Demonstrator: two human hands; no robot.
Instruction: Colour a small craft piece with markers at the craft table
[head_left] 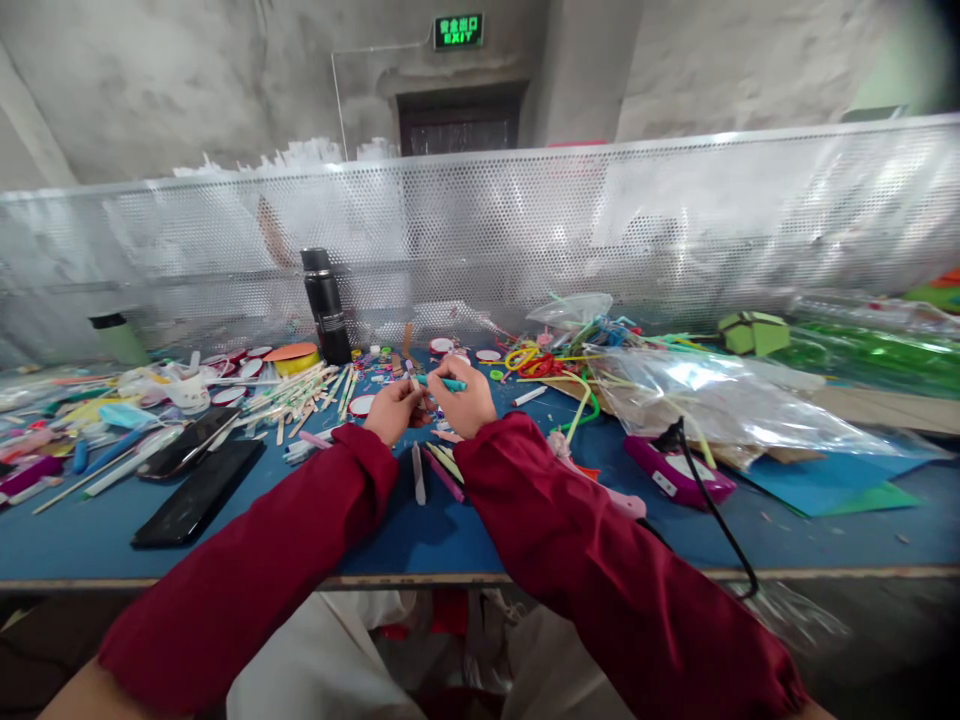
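My right hand [468,402] is closed around a teal marker pen [452,384], held nearly level above the middle of the table. Close beside it, my left hand [394,410] pinches a small pale stick [412,374], with the pen's tip end near it. Fingers partly hide the stick, so its full shape is unclear. Below the hands lie a whitish pen-like stick [418,474] and a pink marker [447,474] on the blue table [390,545]. Dark red sleeves cover both forearms.
Two black phones [199,492] lie at left, near a pile of craft sticks [300,397]. A black bottle [327,310] stands behind them. At right are a purple glue-gun-like device [679,472] with a black cord, clear plastic bags [720,395] and coloured sheets [825,480]. Perforated metal panels stand behind.
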